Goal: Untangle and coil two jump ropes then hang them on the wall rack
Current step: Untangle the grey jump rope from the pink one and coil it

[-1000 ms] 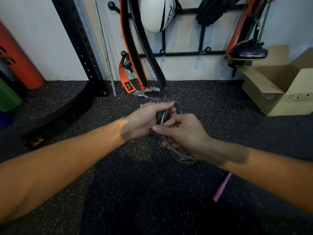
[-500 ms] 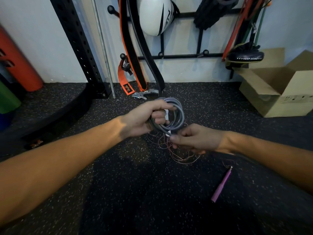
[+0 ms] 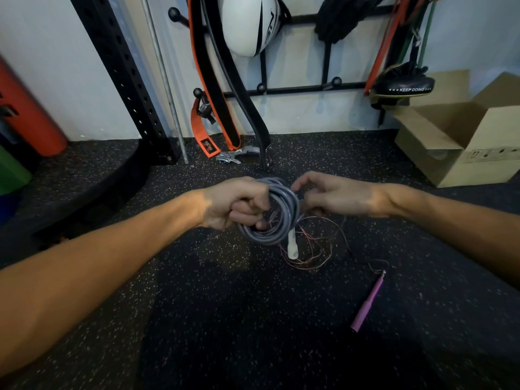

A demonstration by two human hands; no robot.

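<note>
Where the grey rope is sitting: the grey rope (image 3: 281, 218) is hanging as a tight round coil between the two hands, lifted above the floor (image 3: 225, 305), its loops lying side by side.
Left hand: the left hand (image 3: 236, 204) is gripping the coil at its 9 o'clock side, with the fingers curling close together through the ring and the thumb pressing over them.
Right hand: the right hand (image 3: 334, 195) is meeting the coil at its 3 o'clock edge. Its index finger is arching toward 1 o'clock and the other fingers are bending in against the strands. Whether they are pinching one cannot be told.
White handle: the white handle (image 3: 291, 244) is dangling from the coil at 5 o'clock, pointing down.
Thin pink rope: the thin pink rope (image 3: 315, 249) is lying in loose tangled loops on the floor, just below the coil toward 4 o'clock.
Purple handle: the purple handle (image 3: 368, 302) is lying on the floor at 4 o'clock, well apart from both hands, with the thin rope running into its upper end.
Wall rack: the wall rack (image 3: 298, 88) is running along the wall at 12 o'clock, carrying an orange and black belt (image 3: 211, 80).
Cardboard box: the cardboard box (image 3: 464, 142) is sitting open at 2 o'clock.
</note>
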